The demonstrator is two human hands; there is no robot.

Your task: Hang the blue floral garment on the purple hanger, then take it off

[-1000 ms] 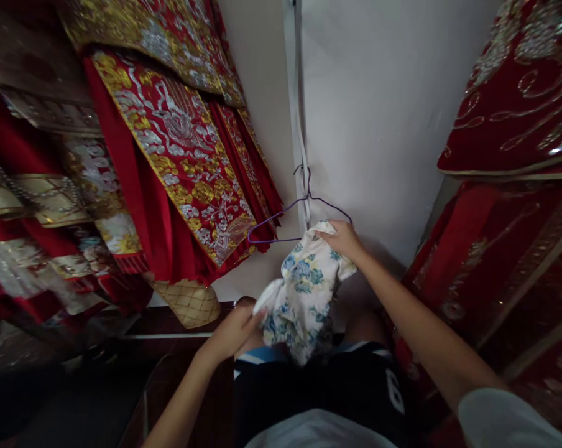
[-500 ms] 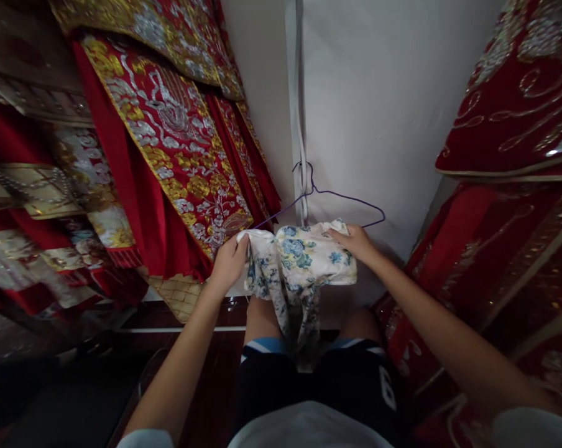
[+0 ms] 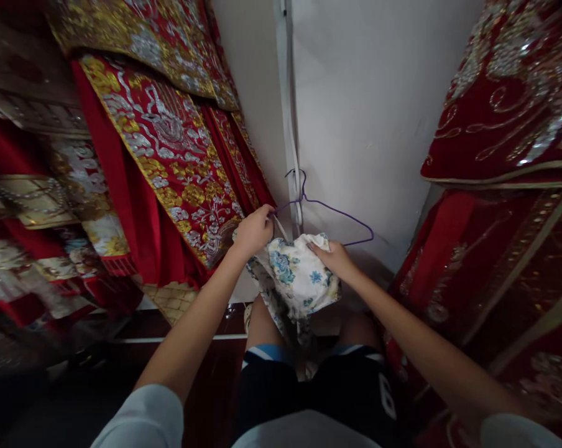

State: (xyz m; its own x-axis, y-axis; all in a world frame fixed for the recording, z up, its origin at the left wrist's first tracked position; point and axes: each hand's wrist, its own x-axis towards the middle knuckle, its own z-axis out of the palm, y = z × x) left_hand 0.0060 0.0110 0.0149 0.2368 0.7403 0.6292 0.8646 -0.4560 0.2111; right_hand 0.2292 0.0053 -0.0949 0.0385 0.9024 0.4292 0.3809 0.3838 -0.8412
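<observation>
A white garment with blue flowers and green leaves (image 3: 299, 274) hangs bunched between my hands, its lower part drooping towards my knees. My left hand (image 3: 257, 231) is closed near the left arm of a purple wire hanger (image 3: 339, 213), with a thin pale strap of the garment by its fingers. Whether those fingers also grip the hanger is hidden. My right hand (image 3: 333, 258) pinches the garment's upper right edge, below the hanger's right arm. The hanger's hook is at a white strip (image 3: 285, 93) running down the wall.
Red robes with gold and silver embroidery (image 3: 169, 149) hang close on the left. More red beaded garments (image 3: 500, 124) hang on the right. A pale wall (image 3: 365, 93) stands straight ahead, behind the hanger. A dark red floor (image 3: 211, 373) shows beside my legs.
My left hand has moved up and right to the hanger's left arm, raising that side of the garment. My right hand still pinches the other side, slightly lower and further left in view.
</observation>
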